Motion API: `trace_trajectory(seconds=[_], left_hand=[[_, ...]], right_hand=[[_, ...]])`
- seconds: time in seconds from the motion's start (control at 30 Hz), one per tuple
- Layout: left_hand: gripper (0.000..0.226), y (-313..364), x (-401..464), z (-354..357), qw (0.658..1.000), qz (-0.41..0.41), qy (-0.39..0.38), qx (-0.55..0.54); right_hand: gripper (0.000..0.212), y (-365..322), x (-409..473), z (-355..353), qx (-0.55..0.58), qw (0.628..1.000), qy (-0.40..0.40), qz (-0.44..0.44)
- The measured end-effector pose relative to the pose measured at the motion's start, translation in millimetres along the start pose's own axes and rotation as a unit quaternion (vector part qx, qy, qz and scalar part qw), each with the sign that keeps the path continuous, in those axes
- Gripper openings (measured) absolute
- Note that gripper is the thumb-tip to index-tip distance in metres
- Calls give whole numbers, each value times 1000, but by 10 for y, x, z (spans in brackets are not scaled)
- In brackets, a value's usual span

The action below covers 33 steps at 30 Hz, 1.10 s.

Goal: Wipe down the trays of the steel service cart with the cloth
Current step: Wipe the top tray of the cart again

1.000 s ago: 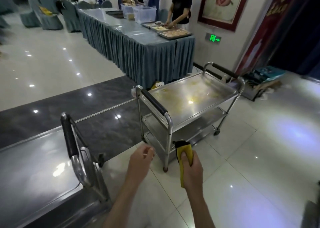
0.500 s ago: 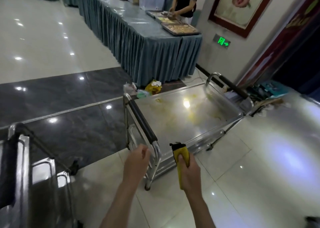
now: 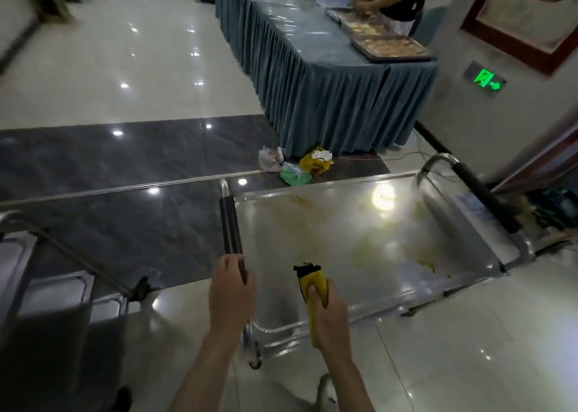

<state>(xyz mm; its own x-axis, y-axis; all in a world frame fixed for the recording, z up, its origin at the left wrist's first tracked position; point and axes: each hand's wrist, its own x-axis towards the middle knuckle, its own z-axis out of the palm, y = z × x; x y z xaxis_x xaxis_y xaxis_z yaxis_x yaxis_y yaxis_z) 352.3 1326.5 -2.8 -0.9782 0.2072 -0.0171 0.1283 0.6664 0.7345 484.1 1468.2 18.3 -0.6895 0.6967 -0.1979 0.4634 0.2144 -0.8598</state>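
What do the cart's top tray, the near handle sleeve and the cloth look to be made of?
Shiny top tray: polished steel, mirrors ceiling lights, yellowish smears. Black handle sleeve: probably rubber or plastic, semi-gloss. Folded yellow cloth in the right hand: soft fabric, matte, dark edge.

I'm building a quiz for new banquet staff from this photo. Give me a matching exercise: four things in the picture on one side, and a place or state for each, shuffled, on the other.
Things
1. cloth
2. near cart handle
3. top tray
4. plastic bags

Places or states
A. on the floor by the skirted table
B. smeared with yellowish residue
C. folded, held in the right hand
D. gripped by the left hand

Pairs: 1-C, 2-D, 3-B, 4-A
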Motion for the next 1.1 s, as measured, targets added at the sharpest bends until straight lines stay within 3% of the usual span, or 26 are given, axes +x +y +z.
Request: trace_trajectory(seconds=[0.23,0.4,0.5,0.63,0.8,0.87,0.93,1.1], left_hand=[[28,163,85,388,983,-84,138,85],[37,164,74,618,949,-231,215,-20],[45,148,179,643,956,-225,188,3],[54,30,418,537,977,-193,96,7],[56,-5,391,489,985,-151,80,17],[56,-43,392,510,984,-154,92,9],[57,-99,398,524,984,-151,95,9],[56,-91,391,538,982,-154,100,35]], right_hand=[[5,317,798,-396,-1,992,-127,-12],[11,441,1089,-451,-29,979,-199,-38],[5,505,1186,-375,-62,970,-223,-74],[20,584,1247,-86,-101,951,-256,-142],[48,944,1177,465,-194,888,-351,-225],[55,1153,1080,633,-244,834,-357,-344],[49,1366,988,747,-233,789,-347,-450],[34,1439,1077,877,-243,748,-317,-530]])
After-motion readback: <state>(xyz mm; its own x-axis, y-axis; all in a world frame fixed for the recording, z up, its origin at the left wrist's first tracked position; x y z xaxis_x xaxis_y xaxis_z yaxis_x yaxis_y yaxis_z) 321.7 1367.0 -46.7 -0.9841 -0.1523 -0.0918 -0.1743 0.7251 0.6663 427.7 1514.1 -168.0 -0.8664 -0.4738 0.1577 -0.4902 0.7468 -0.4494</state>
